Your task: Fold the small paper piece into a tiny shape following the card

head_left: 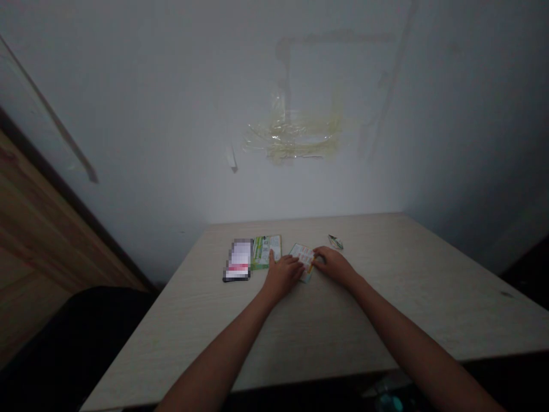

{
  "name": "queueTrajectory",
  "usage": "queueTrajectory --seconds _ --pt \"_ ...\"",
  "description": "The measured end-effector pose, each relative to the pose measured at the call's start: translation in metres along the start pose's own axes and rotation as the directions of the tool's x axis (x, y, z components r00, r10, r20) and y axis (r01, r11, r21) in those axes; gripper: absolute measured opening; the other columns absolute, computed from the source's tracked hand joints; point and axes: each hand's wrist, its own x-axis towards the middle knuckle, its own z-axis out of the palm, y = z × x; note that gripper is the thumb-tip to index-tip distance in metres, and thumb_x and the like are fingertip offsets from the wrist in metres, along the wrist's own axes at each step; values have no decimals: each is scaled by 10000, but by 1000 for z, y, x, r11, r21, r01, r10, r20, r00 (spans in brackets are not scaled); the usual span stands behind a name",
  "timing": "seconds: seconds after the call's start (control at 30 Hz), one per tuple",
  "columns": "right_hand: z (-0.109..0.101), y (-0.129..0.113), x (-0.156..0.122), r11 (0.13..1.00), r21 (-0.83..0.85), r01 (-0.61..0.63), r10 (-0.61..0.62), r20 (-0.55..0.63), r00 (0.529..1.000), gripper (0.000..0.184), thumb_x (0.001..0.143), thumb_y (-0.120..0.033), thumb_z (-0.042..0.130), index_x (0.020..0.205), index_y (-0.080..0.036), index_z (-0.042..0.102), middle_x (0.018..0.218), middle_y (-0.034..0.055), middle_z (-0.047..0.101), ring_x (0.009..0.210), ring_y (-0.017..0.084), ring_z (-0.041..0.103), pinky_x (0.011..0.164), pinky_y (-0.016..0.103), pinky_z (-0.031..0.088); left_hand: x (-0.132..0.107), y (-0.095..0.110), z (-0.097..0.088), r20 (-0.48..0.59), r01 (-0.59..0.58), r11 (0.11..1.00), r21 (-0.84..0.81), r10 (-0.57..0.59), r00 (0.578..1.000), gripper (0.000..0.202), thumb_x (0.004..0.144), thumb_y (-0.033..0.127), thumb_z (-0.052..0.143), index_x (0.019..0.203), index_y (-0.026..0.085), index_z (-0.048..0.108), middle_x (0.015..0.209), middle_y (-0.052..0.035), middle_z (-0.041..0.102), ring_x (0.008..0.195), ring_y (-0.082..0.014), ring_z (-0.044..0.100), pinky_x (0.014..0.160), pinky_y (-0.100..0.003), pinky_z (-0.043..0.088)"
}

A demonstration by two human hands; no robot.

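Note:
A small printed sheet of paper (303, 253) with a coloured border lies tilted on the table between my hands. My left hand (283, 276) rests over its left side with the fingers stretched out and the thumb spread away. At the sheet's right edge, my right hand (337, 266) has its thumb and fingertips closed on the paper. Left of my left hand is a green and white printed leaflet (261, 250), its lower right part covered by that hand. Beside the leaflet lies a phone (238, 260) with a lit, blurred-out screen.
Beyond my right hand, a small folded piece of printed paper (335, 242) lies on the pale wooden table (412, 274). The table's far edge meets a wall (171, 114) with old clear tape (295, 137) on it. A dark object (86, 326) stands left of the table.

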Motion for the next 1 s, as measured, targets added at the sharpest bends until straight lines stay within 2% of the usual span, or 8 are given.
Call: queueTrajectory --seconds 0.13,0.27,0.5,0.67,0.77,0.83,0.9,1.0 --pt "2 2 1 997 -48 58 -59 -20 998 293 863 -289 573 1106 -149 656 1119 124 672 1075 236 590 983 377 439 -1 -3 0 21 -35 999 14 35 999 229 949 335 496 1071 329 690 1207 -13 682 1169 -209 565 1124 -637 -57" --pt "7 3 3 990 -114 88 -89 -3 996 285 878 -204 520 1111 -140 671 1150 134 667 1114 248 564 1024 410 406 -1 0 -2 14 -64 998 -5 64 998 222 942 361 509 1075 347 686 1174 2 699 1106 -200 593 1123 -640 -55" --pt "16 9 4 991 -61 117 -116 19 993 364 899 -197 466 1225 -150 620 1286 145 607 1203 237 540 1058 438 405 1 -2 -4 95 -49 996 -73 55 994 196 917 360 550 1034 357 707 1140 5 714 1095 -204 591 1117 -648 -38" --pt "22 12 1 987 -75 144 -144 4 990 395 925 -216 417 1281 -153 575 1351 144 563 1259 233 512 1095 452 387 0 -4 -2 20 -38 999 -9 38 999 223 891 384 590 1091 340 679 1190 -18 687 1179 -225 545 1115 -649 -69" --pt "28 7 -1 982 -118 147 -154 -46 987 407 929 -188 378 1279 -114 572 1377 167 532 1305 241 470 1122 458 361 -1 -4 0 6 -12 1000 8 12 1000 231 898 358 581 1110 313 661 1195 -30 680 1161 -223 557 1109 -657 -88" --pt "32 0 -3 977 -141 161 -172 -68 983 426 931 -178 356 1310 -136 547 1400 147 515 1328 234 445 1132 467 351 -1 -2 1 -3 -11 1000 6 11 1000 228 915 334 552 1120 304 648 1176 -25 687 1135 -212 572 1107 -656 -105" --pt "37 -8 -4 972 -172 160 -171 -52 984 444 935 -176 339 1339 -128 518 1419 153 495 1342 237 429 1135 469 342 0 -1 3 -17 -16 1000 20 16 1000 247 921 318 536 1149 300 629 1180 -28 685 1146 -212 566 1108 -653 -122" --pt "42 -19 -7 972 -208 110 -107 25 994 456 951 -204 316 1348 -78 501 1429 198 468 1353 260 414 1129 481 330 0 2 7 -30 1 997 75 1 1000 285 929 320 511 1198 305 606 1253 -43 652 1233 -246 511 1099 -677 -134"
